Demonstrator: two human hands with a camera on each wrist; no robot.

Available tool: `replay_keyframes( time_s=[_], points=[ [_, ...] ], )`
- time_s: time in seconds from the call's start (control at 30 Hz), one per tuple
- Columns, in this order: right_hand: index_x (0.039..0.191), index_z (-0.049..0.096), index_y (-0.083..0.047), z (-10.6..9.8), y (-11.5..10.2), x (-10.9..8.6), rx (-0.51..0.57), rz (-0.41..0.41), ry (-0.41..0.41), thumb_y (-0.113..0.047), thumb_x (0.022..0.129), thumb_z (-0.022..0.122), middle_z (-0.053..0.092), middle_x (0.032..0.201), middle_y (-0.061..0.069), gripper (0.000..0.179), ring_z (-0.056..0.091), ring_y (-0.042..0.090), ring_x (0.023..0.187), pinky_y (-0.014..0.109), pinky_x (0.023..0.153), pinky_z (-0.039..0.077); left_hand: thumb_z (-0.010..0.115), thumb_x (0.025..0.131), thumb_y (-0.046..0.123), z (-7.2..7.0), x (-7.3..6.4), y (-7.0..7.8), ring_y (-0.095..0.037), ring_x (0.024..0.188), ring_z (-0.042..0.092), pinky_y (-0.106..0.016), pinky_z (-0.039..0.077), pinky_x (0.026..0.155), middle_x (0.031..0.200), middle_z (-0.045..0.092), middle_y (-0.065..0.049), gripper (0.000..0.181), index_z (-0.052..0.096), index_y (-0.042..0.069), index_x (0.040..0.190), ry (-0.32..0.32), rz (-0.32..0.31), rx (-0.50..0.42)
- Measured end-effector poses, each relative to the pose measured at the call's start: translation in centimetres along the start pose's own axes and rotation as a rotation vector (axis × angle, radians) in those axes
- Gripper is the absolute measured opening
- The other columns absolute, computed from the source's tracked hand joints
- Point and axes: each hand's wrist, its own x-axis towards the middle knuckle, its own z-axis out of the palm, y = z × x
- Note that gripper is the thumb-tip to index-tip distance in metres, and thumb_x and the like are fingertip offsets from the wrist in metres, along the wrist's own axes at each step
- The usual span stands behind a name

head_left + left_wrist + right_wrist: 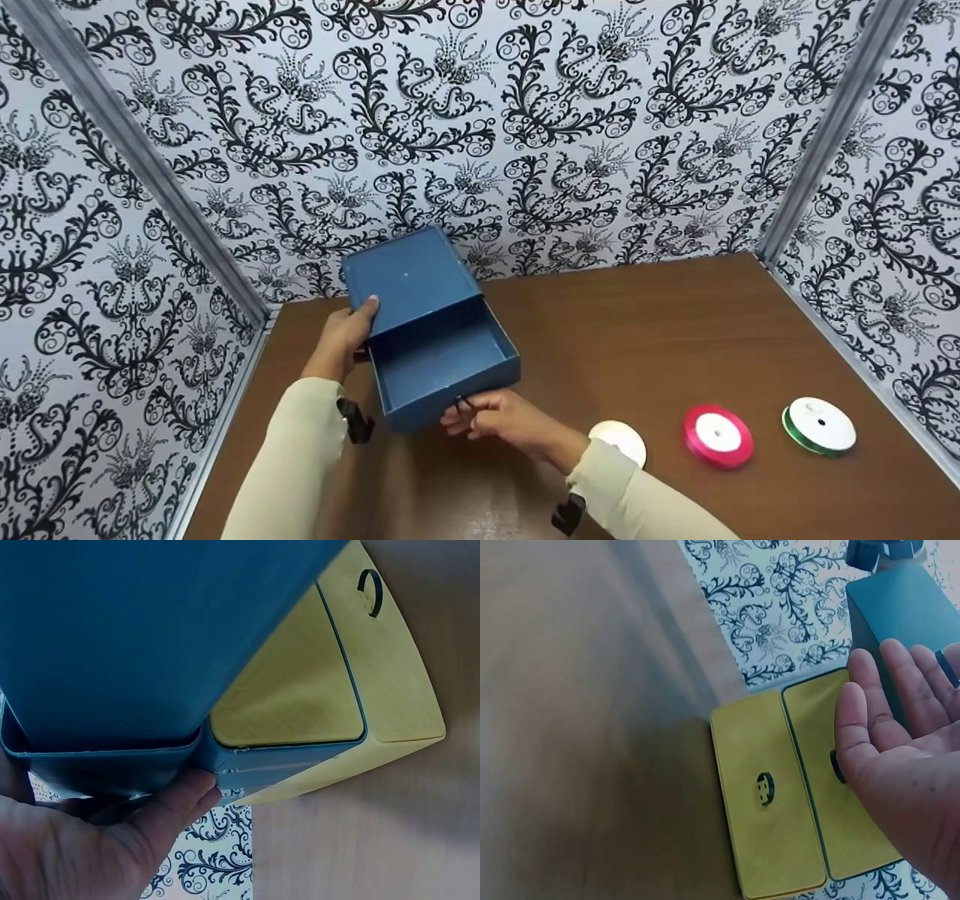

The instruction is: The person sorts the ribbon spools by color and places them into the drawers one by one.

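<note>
A blue drawer box (409, 274) is held tilted above the table, its blue drawer (442, 367) pulled well out and showing nothing inside. My left hand (346, 334) grips the box's left side, thumb on top. At the drawer front, my right hand (506, 420) has a finger through the black loop pull (465, 405), with the other fingers under the front. Below the pulled-out drawer, the right wrist view shows a yellow drawer front (761, 840) beside a second yellow front (855, 840), both with black loops.
To the right on the brown wooden table (637, 330) lie a pink ribbon spool (718, 436), a green ribbon spool (819, 426) and a cream spool (619, 442), partly behind my right forearm. Black-and-white patterned panels (480, 135) stand behind and at both sides.
</note>
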Motion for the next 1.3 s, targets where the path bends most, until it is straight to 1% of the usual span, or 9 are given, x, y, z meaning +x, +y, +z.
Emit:
replay_keyframes(
  time_s=[0.13,0.37,0.5,0.63,0.83,1.07,1.17,1.2,1.3],
  points=[
    [0.111,0.064,0.0,0.4,0.1,-0.8,0.014,0.001,0.01,-0.004,0.086,0.049,0.064,0.11,0.012,0.029,0.061,0.027,0.101,0.04,0.083,0.049,0.045,0.094,0.047,0.0,0.0,0.1,-0.03,0.099,0.057,-0.043,0.048,0.082,0.12,0.054,-0.02,0.063,0.033,0.004,0.139,-0.011,0.008,-0.002],
    [0.111,0.064,0.002,0.9,0.6,-2.0,0.029,-0.009,0.01,0.0,0.085,0.048,0.064,0.11,0.013,0.03,0.061,0.027,0.101,0.039,0.082,0.049,0.045,0.093,0.047,0.0,-0.1,0.3,-0.026,0.091,0.059,-0.04,0.05,0.077,0.112,0.055,-0.018,0.061,0.038,0.004,0.136,-0.002,0.005,-0.009],
    [0.111,0.063,0.003,1.1,0.6,-2.7,0.03,-0.015,-0.006,0.002,0.085,0.047,0.063,0.112,0.016,0.031,0.06,0.032,0.103,0.044,0.084,0.048,0.046,0.093,0.047,-0.1,0.0,0.3,-0.025,0.089,0.058,-0.04,0.05,0.076,0.11,0.056,-0.017,0.06,0.039,0.005,0.135,0.006,0.005,0.004],
    [0.11,0.064,0.003,1.3,0.7,-3.3,0.036,-0.013,-0.023,0.002,0.084,0.047,0.06,0.113,0.023,0.031,0.057,0.038,0.105,0.053,0.086,0.044,0.046,0.093,0.047,-0.2,0.0,0.3,-0.026,0.091,0.058,-0.04,0.049,0.078,0.111,0.056,-0.017,0.062,0.038,0.004,0.136,0.005,0.006,0.011],
    [0.109,0.063,0.006,1.9,1.2,-3.7,0.049,-0.02,-0.023,0.002,0.084,0.047,0.059,0.114,0.024,0.03,0.058,0.036,0.105,0.047,0.084,0.047,0.045,0.093,0.048,-0.2,0.0,0.3,-0.027,0.097,0.057,-0.041,0.048,0.082,0.116,0.053,-0.018,0.063,0.036,0.002,0.137,0.003,0.009,0.027],
    [0.11,0.059,0.01,2.0,1.6,-3.9,0.059,-0.07,-0.049,0.004,0.084,0.047,0.057,0.115,0.029,0.029,0.054,0.042,0.107,0.053,0.088,0.043,0.043,0.094,0.047,-0.2,-0.1,0.3,-0.029,0.101,0.054,-0.042,0.046,0.087,0.122,0.05,-0.02,0.064,0.036,0.0,0.137,0.001,0.027,0.042],
    [0.109,0.06,0.008,1.6,1.3,-4.1,-0.092,-0.168,-0.079,-0.001,0.087,0.051,0.059,0.109,0.029,0.026,0.058,0.029,0.101,0.041,0.087,0.047,0.042,0.094,0.048,-0.3,-0.2,0.3,-0.029,0.103,0.054,-0.043,0.046,0.087,0.123,0.05,-0.02,0.065,0.034,0.0,0.138,-0.007,0.016,0.039],
    [0.108,0.061,0.007,1.4,1.2,-4.3,-0.189,-0.218,-0.081,-0.004,0.087,0.053,0.061,0.107,0.026,0.024,0.059,0.022,0.098,0.036,0.086,0.048,0.042,0.094,0.048,-0.3,-0.2,0.3,-0.03,0.104,0.054,-0.043,0.046,0.088,0.123,0.05,-0.02,0.065,0.034,0.001,0.139,-0.006,0.012,0.039],
    [0.106,0.065,-0.003,0.5,0.6,-5.5,-0.601,-0.406,-0.032,-0.012,0.088,0.058,0.066,0.102,0.011,0.022,0.059,0.009,0.093,0.025,0.082,0.048,0.042,0.094,0.048,-0.3,-0.3,0.1,-0.03,0.107,0.053,-0.043,0.045,0.089,0.124,0.05,-0.02,0.067,0.032,0.0,0.14,-0.01,0.012,0.045]
  ],
)
